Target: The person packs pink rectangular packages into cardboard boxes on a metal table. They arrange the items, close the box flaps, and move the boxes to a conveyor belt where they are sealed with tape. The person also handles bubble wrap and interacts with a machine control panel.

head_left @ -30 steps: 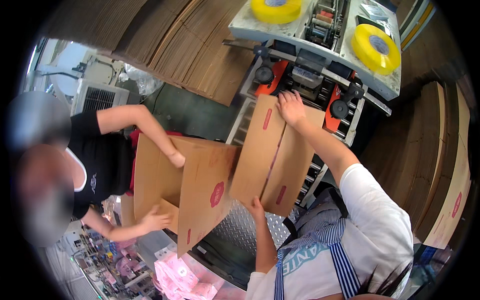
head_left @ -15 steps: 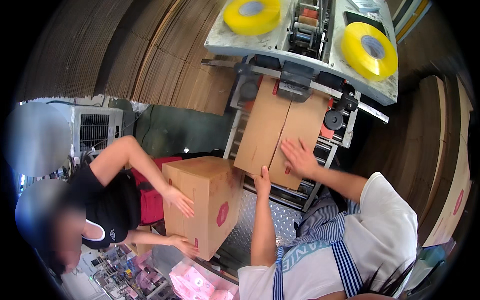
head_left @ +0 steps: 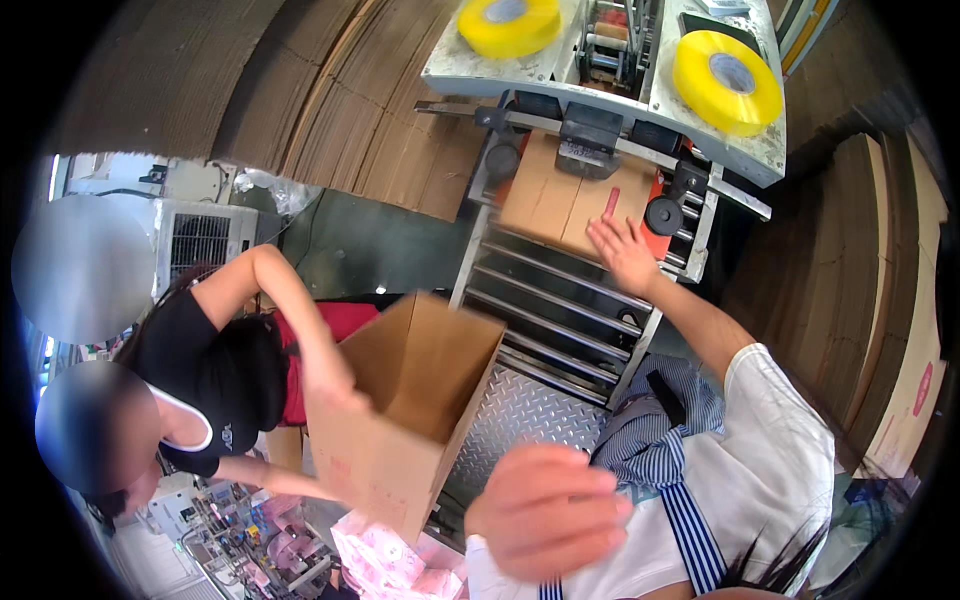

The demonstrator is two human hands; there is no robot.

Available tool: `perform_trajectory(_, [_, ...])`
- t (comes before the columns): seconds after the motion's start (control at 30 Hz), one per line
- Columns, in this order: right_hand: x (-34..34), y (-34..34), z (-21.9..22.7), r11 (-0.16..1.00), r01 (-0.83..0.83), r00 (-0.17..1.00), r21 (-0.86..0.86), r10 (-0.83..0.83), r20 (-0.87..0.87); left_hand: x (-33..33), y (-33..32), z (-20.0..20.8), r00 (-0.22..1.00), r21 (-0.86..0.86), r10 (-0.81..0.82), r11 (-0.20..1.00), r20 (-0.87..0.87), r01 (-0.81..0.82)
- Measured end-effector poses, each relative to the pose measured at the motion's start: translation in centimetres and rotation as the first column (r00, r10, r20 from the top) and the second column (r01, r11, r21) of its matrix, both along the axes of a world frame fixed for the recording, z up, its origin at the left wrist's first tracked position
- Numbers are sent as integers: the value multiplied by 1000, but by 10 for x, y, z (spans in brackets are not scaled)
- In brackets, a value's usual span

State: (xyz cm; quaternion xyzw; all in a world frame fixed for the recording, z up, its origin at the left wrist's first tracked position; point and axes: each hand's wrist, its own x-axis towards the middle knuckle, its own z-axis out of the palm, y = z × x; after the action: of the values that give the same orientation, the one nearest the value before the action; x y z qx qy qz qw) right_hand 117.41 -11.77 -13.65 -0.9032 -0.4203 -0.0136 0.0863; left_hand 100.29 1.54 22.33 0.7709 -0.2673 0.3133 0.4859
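My right hand lies with its fingers spread on the near end of a closed cardboard carton. The carton sits under the black press head of a carton taping machine, at the far end of a roller conveyor. My left hand is raised close in front of my body, away from the carton. It is blurred, its fingers loosely bent and apart, and I see nothing in it.
At left a co-worker's hands hold an open empty carton. Two yellow tape rolls lie on the machine. Flat cardboard stacks stand at the back left, others at right. A metal tread plate adjoins the conveyor.
The closed carton has moved away from me, farther under the press head, with my right hand on it. My left hand has left it and come back. The co-worker's carton now shows its open top.
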Motion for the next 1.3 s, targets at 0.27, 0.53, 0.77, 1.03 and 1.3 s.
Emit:
perform_trajectory(0.27, [-29, 9, 9, 948, 317, 942, 36, -311, -126, -96, -40, 71, 983, 181, 155, 969, 97, -170])
perform_trajectory(0.53, [-304, -121, -87, 873, -145, 740, -465, -216, -637, -210, -55, 70, 957, 88, 14, 995, 291, -41])
perform_trajectory(0.77, [-382, -207, -61, 846, 70, 610, -528, -455, -649, -268, -94, 68, 892, -115, -330, 918, 309, 379])
perform_trajectory(1.03, [-331, -326, 223, 763, 626, 695, 163, -640, 327, -285, -153, 53, 667, 403, -733, 654, 131, 640])
perform_trajectory(1.3, [-360, -492, 250, 656, 746, 625, -114, -631, 460, -303, -190, -79, 751, 750, 201, 409, -629, 520])
